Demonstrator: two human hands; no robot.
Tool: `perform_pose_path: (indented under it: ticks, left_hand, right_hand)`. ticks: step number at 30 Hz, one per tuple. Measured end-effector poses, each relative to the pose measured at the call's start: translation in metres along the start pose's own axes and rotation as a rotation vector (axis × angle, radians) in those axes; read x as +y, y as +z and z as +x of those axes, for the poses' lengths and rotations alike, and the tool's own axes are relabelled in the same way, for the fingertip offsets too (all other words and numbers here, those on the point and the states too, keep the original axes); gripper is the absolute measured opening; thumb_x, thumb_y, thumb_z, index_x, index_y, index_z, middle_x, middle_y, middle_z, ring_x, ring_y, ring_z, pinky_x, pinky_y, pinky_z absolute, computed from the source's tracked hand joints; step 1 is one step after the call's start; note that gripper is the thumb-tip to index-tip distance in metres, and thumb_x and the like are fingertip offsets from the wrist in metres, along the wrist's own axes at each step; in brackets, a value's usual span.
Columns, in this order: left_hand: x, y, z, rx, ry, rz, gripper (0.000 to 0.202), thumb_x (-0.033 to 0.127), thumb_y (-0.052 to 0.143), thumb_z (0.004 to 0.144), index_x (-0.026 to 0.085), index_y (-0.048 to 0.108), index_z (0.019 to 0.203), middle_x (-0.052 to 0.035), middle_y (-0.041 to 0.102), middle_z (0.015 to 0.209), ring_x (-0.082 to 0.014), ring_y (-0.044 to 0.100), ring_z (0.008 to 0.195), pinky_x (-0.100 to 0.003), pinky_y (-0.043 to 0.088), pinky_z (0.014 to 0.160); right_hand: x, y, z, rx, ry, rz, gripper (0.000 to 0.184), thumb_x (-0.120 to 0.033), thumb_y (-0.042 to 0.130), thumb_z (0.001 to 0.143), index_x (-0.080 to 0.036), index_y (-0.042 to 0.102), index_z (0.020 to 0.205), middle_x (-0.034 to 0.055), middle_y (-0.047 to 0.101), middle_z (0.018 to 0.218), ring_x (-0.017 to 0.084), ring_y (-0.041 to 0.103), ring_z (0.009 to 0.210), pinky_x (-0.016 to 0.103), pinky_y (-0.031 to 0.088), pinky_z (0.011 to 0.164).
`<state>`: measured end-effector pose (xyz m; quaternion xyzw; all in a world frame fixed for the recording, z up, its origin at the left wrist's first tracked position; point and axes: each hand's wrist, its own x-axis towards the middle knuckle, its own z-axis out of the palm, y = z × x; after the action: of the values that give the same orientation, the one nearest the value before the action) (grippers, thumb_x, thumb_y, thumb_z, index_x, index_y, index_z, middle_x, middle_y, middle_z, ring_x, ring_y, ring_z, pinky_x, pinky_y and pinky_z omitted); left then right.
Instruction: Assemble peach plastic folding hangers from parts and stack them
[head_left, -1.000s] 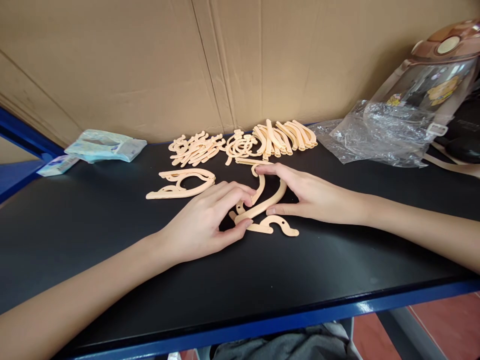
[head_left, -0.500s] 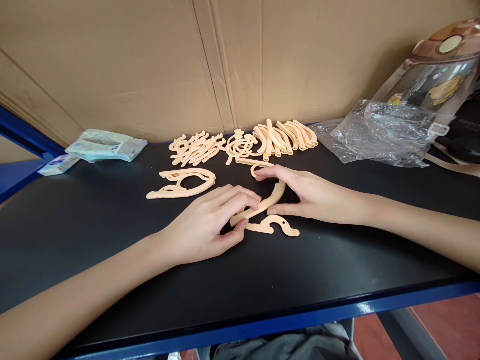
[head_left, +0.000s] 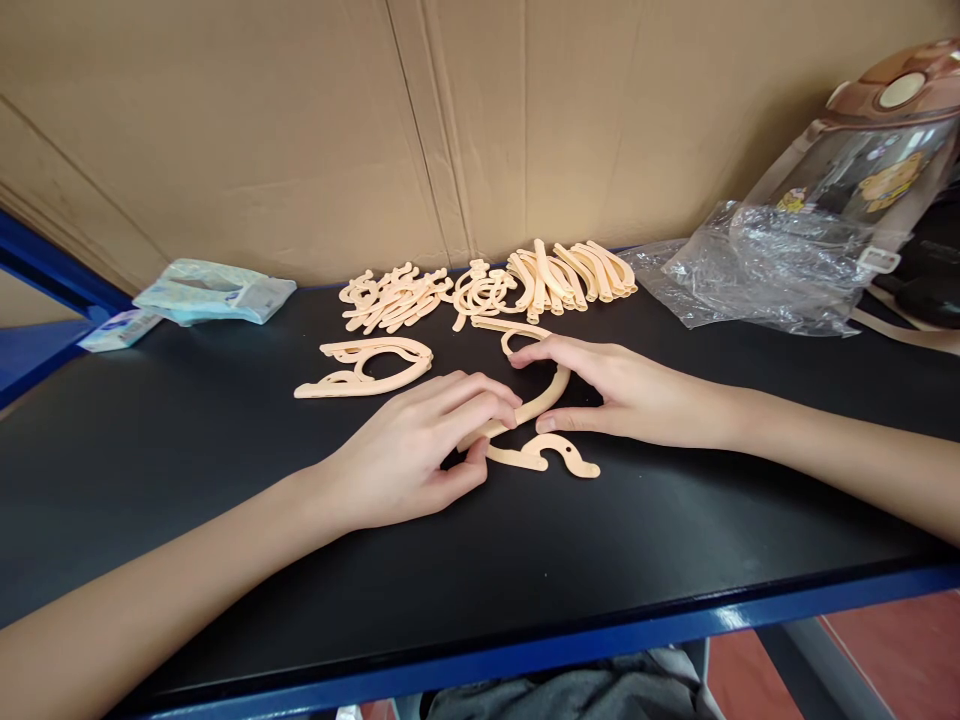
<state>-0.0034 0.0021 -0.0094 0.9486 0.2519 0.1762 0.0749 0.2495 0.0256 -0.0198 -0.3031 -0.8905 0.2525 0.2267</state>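
A curved peach plastic piece [head_left: 541, 398] lies on the black tabletop [head_left: 225, 520] between my hands. My left hand [head_left: 409, 450] pinches its lower left end with fingers and thumb closed on it. My right hand [head_left: 622, 392] grips its upper right end, fingertips on top and thumb below. A flat wavy peach piece [head_left: 559, 455] with a small hole lies just under them. Another thin hooked piece [head_left: 514, 330] lies just beyond my right fingertips.
A joined flat peach piece [head_left: 364, 368] lies left of my hands. Piles of similar parts [head_left: 487, 285] sit at the back by the cardboard wall. Tissue packs [head_left: 214, 290] lie back left. Crumpled clear plastic [head_left: 757, 270] and a transparent brown-lidded jug [head_left: 870, 150] stand right.
The curved piece has flattened down toward the tabletop and my left fingers have slid over its lower end. My right hand has lowered slightly. The rest is unchanged.
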Motion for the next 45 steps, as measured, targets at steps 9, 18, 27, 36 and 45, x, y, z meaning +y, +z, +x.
perform_pose_path:
  ticks: [9,18,27,36,45]
  left_hand:
    - [0.002,-0.002,0.002,0.01,-0.062,0.026,0.028,0.006,0.043,0.089,0.02,0.055,0.109,-0.003,0.064,0.118,-0.0153,0.059,0.092,-0.028,0.046,0.08]
    - [0.0,-0.002,0.0,-0.023,-0.059,0.034,0.031,0.002,0.037,0.092,0.02,0.057,0.107,-0.0037,0.061,0.125,-0.017,0.058,0.102,-0.03,0.045,0.087]
    - [0.001,-0.002,0.004,0.029,-0.02,0.05,0.015,0.015,0.047,0.098,0.018,0.061,0.104,-0.0059,0.067,0.116,-0.0196,0.058,0.111,-0.034,0.045,0.095]
    - [0.003,-0.005,0.003,0.086,-0.054,0.148,0.016,0.019,0.047,0.098,0.016,0.063,0.098,-0.0037,0.067,0.087,-0.0166,0.055,0.076,-0.029,0.044,0.068]
    - [0.001,-0.005,0.004,0.063,-0.121,0.118,0.016,0.023,0.048,0.098,0.017,0.062,0.103,-0.0007,0.061,0.08,-0.0157,0.057,0.075,-0.026,0.042,0.068]
  right_hand:
    - [0.002,-0.007,0.004,0.276,0.043,-0.157,0.025,-0.036,0.055,0.095,-0.019,0.065,0.111,0.0093,0.067,0.114,0.025,0.061,0.11,0.04,0.046,0.097]
    - [0.006,-0.004,0.004,0.18,0.059,-0.171,0.024,-0.034,0.053,0.095,-0.019,0.064,0.11,0.0099,0.066,0.115,0.026,0.061,0.107,0.042,0.047,0.094]
    - [0.004,-0.004,0.004,0.163,0.035,-0.188,0.023,-0.034,0.055,0.094,-0.019,0.065,0.109,0.0097,0.066,0.113,0.025,0.062,0.105,0.042,0.047,0.094]
    - [0.002,-0.004,0.005,0.177,0.048,-0.221,0.022,-0.036,0.054,0.095,-0.021,0.065,0.106,0.008,0.068,0.107,0.025,0.064,0.101,0.04,0.047,0.092]
    - [0.001,-0.004,0.004,0.15,0.006,-0.198,0.023,-0.035,0.053,0.096,-0.02,0.065,0.107,0.0082,0.068,0.107,0.024,0.063,0.101,0.038,0.048,0.09]
